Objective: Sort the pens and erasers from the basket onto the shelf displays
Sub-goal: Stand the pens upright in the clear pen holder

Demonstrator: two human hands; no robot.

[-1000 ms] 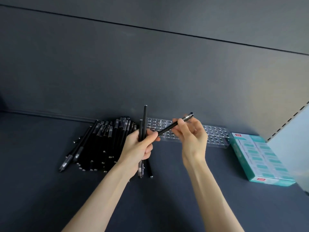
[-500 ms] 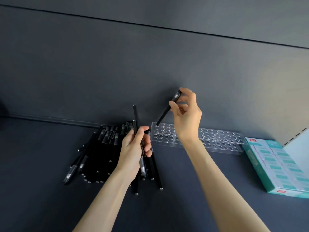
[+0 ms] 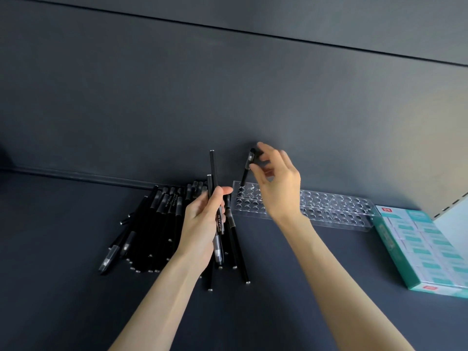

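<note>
A clear acrylic rack (image 3: 336,214) with rows of round holes is laid along the back of a dark shelf (image 3: 63,287), and everything else is placed from it. One black pen (image 3: 246,173) is stood, slightly tilted, in a hole at the rack's far left corner. The right hand (image 3: 278,186) is held above the rack's left end, its fingers spread and loosely curved about the pen's capped top. The thumb is seen just beside the barrel and the forefinger behind the cap. Because of blur, it cannot be told whether the pen is pinched or let go.

Just left of the rack's left end the left hand (image 3: 200,224) is raised, and a small bundle of black pens (image 3: 212,168) is gripped upright in it. The thumb is laid across the barrels and the other fingers are curled behind them. Further left of the rack, a heap of black pens (image 3: 157,224) is spread on the shelf; most are laid side by side, and a few are fanned out towards the near edge.

Just beyond the rack's right end, a teal box (image 3: 425,249) is laid flat on the shelf, with small teal-marked packets ranged in rows inside it. Behind the rack, a dark wall panel (image 3: 152,97) is seen.
</note>
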